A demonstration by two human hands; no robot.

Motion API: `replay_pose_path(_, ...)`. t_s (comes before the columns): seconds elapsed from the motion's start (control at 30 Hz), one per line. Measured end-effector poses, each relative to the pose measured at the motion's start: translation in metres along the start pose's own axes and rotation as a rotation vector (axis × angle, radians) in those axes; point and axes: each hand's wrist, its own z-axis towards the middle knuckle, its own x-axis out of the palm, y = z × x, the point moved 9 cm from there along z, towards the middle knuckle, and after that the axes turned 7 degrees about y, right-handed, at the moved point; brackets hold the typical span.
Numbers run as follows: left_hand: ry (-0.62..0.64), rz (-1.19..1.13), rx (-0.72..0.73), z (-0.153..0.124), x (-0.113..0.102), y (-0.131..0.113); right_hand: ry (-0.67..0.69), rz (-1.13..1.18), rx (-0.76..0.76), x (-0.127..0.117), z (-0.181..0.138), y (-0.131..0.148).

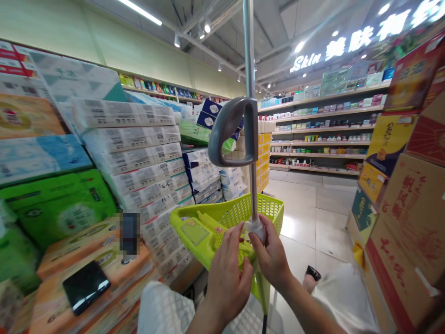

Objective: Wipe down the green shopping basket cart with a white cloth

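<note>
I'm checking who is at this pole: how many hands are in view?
2: the left hand, just left of the light grey collar on the metal pole, and the right hand, gripping that collar. No other hand shows.

Silver pole (pixel 253 185) blocks upright through centre, grey handle (pixel 220 127) jutting left; paper-pack stacks (pixel 141 157) wall off left; cartons (pixel 399 208) crowd right edge; passable room over floor (pixel 299 199), right of centre.

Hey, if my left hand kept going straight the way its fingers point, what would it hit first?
Probably the green basket's perforated wall, beyond the fingertips of your left hand. The gray collar on the pole is very close beside them, so it might get brushed first; depth is unclear.
</note>
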Motion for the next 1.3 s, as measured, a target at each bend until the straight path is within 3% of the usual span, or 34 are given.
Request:
replay_pose_path(0.17,-0.047,-0.206,0.029,0.014,-0.021,-0.011,-0.027,0.235,-0.059,-0.008,0.050,0.060)
replay_pose_path(0.4,-0.118,-0.558,0.151,0.045,-0.066,-0.041,0.061,0.489,0.056,0.006,0.067,0.069)
replay_pose_path(0.57,-0.242,-0.744,0.251,0.068,-0.104,-0.065,0.120,0.668,-0.016,0.006,0.105,0.109)
replay_pose_path(0.7,-0.289,-0.827,0.264,0.078,-0.122,-0.077,0.124,0.712,-0.069,-0.001,0.134,0.137)
replay_pose_path(0.87,-0.270,-0.871,0.252,0.086,-0.128,-0.086,0.058,0.418,-0.334,-0.006,0.147,0.178)
replay_pose_path(1.03,-0.253,-0.841,0.268,0.089,-0.129,-0.089,-0.061,-0.046,-0.729,-0.002,0.137,0.232)
replay_pose_path(1.1,-0.227,-0.840,0.281,0.089,-0.128,-0.089,-0.002,-0.200,-0.875,0.008,0.125,0.251)
replay_pose_path(1.3,-0.171,-0.894,0.236,0.088,-0.125,-0.082,0.411,-0.589,-1.211,0.048,0.074,0.271)
